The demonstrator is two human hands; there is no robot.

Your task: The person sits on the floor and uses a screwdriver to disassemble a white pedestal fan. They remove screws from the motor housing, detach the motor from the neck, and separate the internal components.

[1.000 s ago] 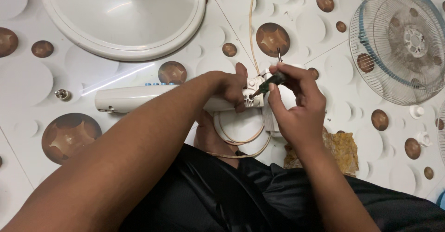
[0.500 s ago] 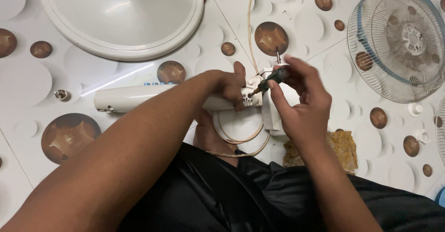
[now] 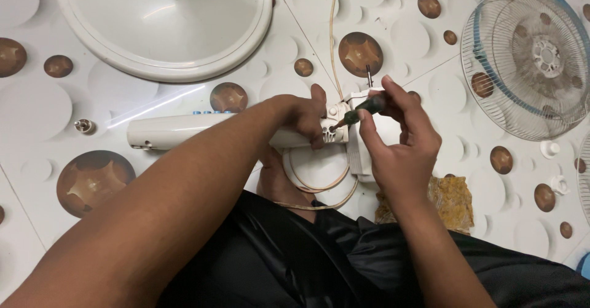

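- White floor tiles printed with brown and pale circles fill the whole view, and every part lies straight on them.
- Nearest the camera, black shiny cloth covers the person's lap, with both forearms reaching out over it.
- Just past the lap lies a yellow-brown rag on the floor, beside the right wrist.
- Right hand is closed around a dark-handled screwdriver, whose tip points left into the end of the fan housing.
- Left hand is wrapped around the white fan housing, a long pale body lying flat, its far end pointing left; the screwdriver tip meets it at the right end, between the two hands.
- A beige cable loops below the housing and runs away up the floor.
- A small metal knob sits left of the housing, apart from it.
- Farther off, a round white fan base with a blue centre lies at upper left.
- A wire fan guard lies at upper right, well apart from the hands.
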